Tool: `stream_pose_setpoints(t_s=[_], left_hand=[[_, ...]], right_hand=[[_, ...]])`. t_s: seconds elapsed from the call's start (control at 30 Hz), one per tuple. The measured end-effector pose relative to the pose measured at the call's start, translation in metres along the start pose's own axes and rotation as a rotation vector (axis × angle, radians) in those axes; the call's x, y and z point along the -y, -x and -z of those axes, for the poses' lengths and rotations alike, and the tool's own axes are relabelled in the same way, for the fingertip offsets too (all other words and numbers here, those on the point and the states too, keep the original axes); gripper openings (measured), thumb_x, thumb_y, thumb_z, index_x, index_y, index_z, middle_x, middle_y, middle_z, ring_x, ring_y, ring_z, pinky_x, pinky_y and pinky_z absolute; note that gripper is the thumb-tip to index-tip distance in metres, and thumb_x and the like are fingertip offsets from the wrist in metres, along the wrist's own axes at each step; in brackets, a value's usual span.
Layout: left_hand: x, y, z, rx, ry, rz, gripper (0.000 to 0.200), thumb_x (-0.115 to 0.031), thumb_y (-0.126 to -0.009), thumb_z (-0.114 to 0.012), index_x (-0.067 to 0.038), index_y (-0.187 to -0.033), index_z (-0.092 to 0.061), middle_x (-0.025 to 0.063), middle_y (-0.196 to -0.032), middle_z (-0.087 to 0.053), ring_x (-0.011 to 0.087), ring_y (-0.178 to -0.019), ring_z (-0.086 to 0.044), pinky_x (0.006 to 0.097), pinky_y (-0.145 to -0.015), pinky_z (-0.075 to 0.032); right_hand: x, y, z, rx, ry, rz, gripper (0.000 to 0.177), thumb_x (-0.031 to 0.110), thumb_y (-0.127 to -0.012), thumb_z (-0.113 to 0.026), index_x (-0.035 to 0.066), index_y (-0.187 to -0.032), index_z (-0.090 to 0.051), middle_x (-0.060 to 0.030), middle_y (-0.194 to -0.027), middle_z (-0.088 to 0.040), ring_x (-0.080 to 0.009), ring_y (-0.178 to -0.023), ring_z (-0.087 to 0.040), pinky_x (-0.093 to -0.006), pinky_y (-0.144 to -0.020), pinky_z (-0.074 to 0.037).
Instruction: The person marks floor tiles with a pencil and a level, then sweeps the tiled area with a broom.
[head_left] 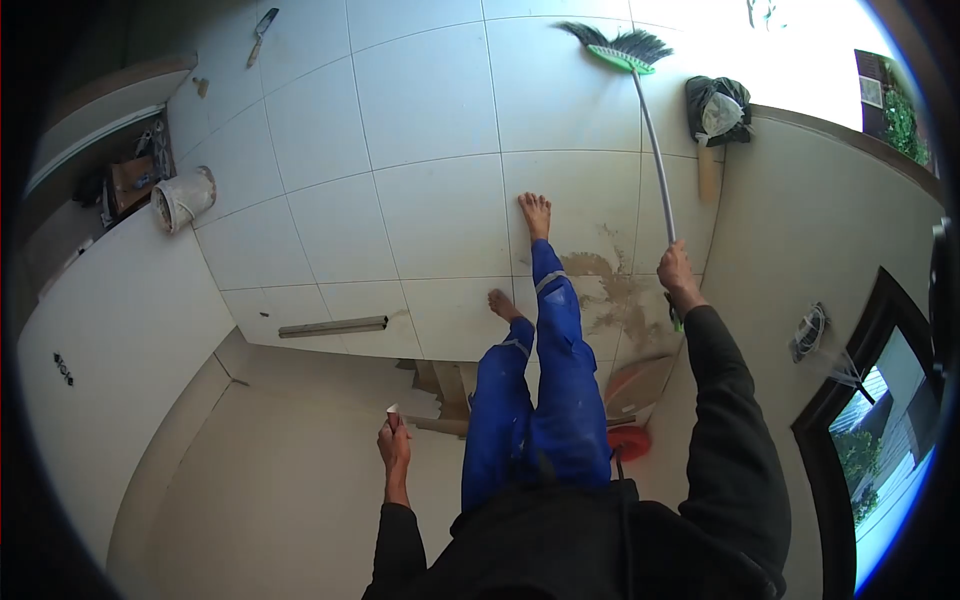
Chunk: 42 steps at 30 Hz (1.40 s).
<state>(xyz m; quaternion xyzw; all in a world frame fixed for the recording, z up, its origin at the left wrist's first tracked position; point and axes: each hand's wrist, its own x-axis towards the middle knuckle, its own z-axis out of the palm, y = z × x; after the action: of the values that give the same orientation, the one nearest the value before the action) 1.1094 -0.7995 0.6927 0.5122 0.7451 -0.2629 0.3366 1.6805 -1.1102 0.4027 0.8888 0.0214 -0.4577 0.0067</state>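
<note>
My right hand is wrapped round the upper end of a broom. Its grey handle runs away from me to a green head with dark bristles on the tiles, well ahead of my feet. Lower down on the left, my left hand is closed on a small reddish-brown object with a pale tip; what kind of thing it is I cannot tell. Brown dirt is smeared over the tiles between my front foot and my right hand.
A trowel lies at the far left. A stained bucket stands by the left wall, and a metal bar lies nearer. At the right wall is a black bag. Something red and round sits beside my legs.
</note>
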Motion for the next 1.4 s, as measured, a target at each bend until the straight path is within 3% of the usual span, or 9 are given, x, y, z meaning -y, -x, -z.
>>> stream_pose_setpoints(t_s=[0.2, 0.37, 0.57, 0.73, 0.8, 1.0, 1.1, 1.27, 1.4], left_hand=[[0.006, -0.004, -0.033, 0.035, 0.088, 0.016, 0.025, -0.026, -0.083, -0.054, -0.002, -0.084, -0.061, 0.0084, -0.07, -0.063, 0.0223, -0.069, -0.062, 0.0383, -0.068, -0.048], [0.041, -0.034, -0.065, -0.01, 0.246, -0.321, 0.019, -0.022, -0.082, -0.053, -0.006, -0.073, -0.056, 0.0027, -0.061, -0.054, 0.015, -0.056, -0.052, 0.0338, -0.055, -0.042], [0.076, -0.006, -0.058, -0.056, 0.139, -0.38, 0.024, -0.025, -0.08, -0.054, -0.002, -0.074, -0.059, 0.0106, -0.069, -0.062, 0.026, -0.069, -0.062, 0.041, -0.067, -0.047], [0.19, -0.017, -0.054, -0.088, 0.035, -0.281, 0.023, -0.023, -0.08, -0.053, -0.001, -0.075, -0.059, 0.0105, -0.071, -0.061, 0.0258, -0.068, -0.06, 0.0414, -0.067, -0.047], [0.246, -0.014, -0.042, -0.128, 0.019, -0.177, 0.023, -0.022, -0.079, -0.053, 0.0, -0.075, -0.059, 0.0102, -0.071, -0.061, 0.0267, -0.069, -0.061, 0.0419, -0.069, -0.048], [0.341, 0.014, -0.061, -0.119, 0.049, 0.052, 0.025, -0.022, -0.077, -0.053, 0.001, -0.078, -0.063, 0.012, -0.073, -0.064, 0.0297, -0.074, -0.065, 0.0421, -0.075, -0.05], [0.348, 0.011, -0.086, -0.089, -0.034, -0.015, 0.026, -0.022, -0.077, -0.054, 0.002, -0.08, -0.065, 0.0138, -0.073, -0.066, 0.0309, -0.075, -0.067, 0.0416, -0.076, -0.051], [0.317, 0.005, -0.124, -0.035, -0.128, -0.226, 0.027, -0.025, -0.08, -0.056, 0.0, -0.076, -0.063, 0.0123, -0.069, -0.064, 0.027, -0.07, -0.065, 0.0409, -0.07, -0.05], [0.316, 0.036, -0.147, -0.056, 0.004, -0.197, 0.024, -0.025, -0.08, -0.055, -0.003, -0.073, -0.061, 0.0088, -0.067, -0.061, 0.0215, -0.065, -0.061, 0.0378, -0.063, -0.047]], right_hand=[[-0.234, 0.294, -0.116, 0.212, 0.091, 0.049, 0.025, 0.01, -0.099, -0.046, -0.006, -0.118, -0.044, -0.0362, -0.103, -0.065, -0.0553, -0.096, -0.065, -0.0584, -0.08, -0.053], [-0.241, 0.415, -0.134, 0.168, -0.033, -0.107, 0.025, 0.012, -0.097, -0.051, -0.006, -0.113, -0.048, -0.0352, -0.096, -0.067, -0.0544, -0.094, -0.066, -0.0587, -0.078, -0.053], [-0.211, 0.339, -0.169, -0.082, -0.087, -0.212, 0.036, 0.009, -0.096, -0.051, -0.005, -0.128, -0.042, -0.0359, -0.105, -0.066, -0.0524, -0.102, -0.066, -0.0583, -0.089, -0.054], [-0.242, 0.235, -0.168, -0.154, -0.089, -0.258, 0.034, 0.011, -0.098, -0.05, -0.004, -0.128, -0.045, -0.0323, -0.111, -0.067, -0.0501, -0.105, -0.066, -0.0568, -0.088, -0.055], [-0.278, 0.24, -0.221, 0.086, -0.146, -0.265, 0.033, 0.011, -0.097, -0.054, -0.004, -0.127, -0.048, -0.0319, -0.113, -0.067, -0.0498, -0.108, -0.065, -0.056, -0.09, -0.055], [-0.323, 0.414, -0.29, 0.03, -0.128, -0.229, 0.035, 0.007, -0.091, -0.059, -0.005, -0.123, -0.049, -0.0362, -0.112, -0.064, -0.0517, -0.112, -0.062, -0.0565, -0.095, -0.051], [-0.34, 0.436, -0.277, -0.083, -0.229, -0.304, 0.035, 0.006, -0.091, -0.056, -0.006, -0.122, -0.048, -0.0369, -0.111, -0.064, -0.0531, -0.11, -0.062, -0.0577, -0.095, -0.05], [-0.381, 0.317, -0.244, -0.185, -0.214, -0.279, 0.029, 0.012, -0.095, -0.055, -0.005, -0.118, -0.05, -0.035, -0.109, -0.067, -0.0531, -0.104, -0.065, -0.0566, -0.088, -0.054], [-0.448, 0.338, -0.319, 0.028, -0.221, -0.294, 0.031, 0.011, -0.092, -0.061, -0.005, -0.118, -0.056, -0.034, -0.113, -0.066, -0.0489, -0.107, -0.067, -0.0531, -0.089, -0.056]])
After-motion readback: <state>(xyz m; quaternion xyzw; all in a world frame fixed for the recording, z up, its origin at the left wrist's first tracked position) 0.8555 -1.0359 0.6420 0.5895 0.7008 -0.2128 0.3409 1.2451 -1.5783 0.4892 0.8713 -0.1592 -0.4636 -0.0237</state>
